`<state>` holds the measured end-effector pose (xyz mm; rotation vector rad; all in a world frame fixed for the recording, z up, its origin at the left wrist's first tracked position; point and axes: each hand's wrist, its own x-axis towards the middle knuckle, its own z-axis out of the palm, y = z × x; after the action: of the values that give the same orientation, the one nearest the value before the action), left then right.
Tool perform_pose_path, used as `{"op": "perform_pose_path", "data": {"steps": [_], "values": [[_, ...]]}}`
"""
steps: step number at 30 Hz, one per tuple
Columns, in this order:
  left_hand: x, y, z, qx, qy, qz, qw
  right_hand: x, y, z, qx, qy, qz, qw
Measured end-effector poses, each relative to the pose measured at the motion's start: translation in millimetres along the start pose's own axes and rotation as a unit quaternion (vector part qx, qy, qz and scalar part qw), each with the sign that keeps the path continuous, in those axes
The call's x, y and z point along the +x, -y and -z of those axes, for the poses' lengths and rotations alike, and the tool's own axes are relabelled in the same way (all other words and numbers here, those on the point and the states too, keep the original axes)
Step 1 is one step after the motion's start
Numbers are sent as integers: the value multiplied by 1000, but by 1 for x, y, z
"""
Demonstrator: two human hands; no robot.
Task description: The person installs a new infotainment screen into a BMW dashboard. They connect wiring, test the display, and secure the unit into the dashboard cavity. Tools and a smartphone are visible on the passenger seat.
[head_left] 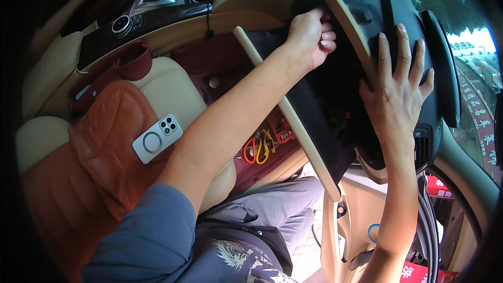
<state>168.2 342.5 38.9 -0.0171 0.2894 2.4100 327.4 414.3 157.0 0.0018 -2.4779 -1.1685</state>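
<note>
My left hand [312,39] is curled closed at the upper opening of a dropped-down glove box. Its fingers are bent in towards the palm, and whatever they may hold is hidden. The black inside of the glove box lid [314,112], edged in beige, hangs below my left wrist. My right hand [395,91] lies flat with spread fingers on the dark dashboard [369,31], above the open compartment. The inside of the compartment is too dark to make out.
A pale phone [157,139] lies on the brown seat cover [112,126]. Below the lid, on the dark red footwell mat, are yellow-handled pliers [266,147] and a red-handled tool [250,150]. The centre console has a round knob [121,24]. Another person's arm [73,8] shows far left.
</note>
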Motion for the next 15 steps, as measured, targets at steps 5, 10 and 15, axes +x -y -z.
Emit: {"op": "perform_pose_path", "data": {"steps": [5,10,15], "values": [[-4,-2,-5,-19,-14,-7,1000,2,0,4,14,5,-2,1000],[-1,0,-2,-33,13,-20,999,2,0,6,22,27,-12,999],[-1,0,-9,-20,-12,-10,1000,3,0,8,14,28,-12,999]]}}
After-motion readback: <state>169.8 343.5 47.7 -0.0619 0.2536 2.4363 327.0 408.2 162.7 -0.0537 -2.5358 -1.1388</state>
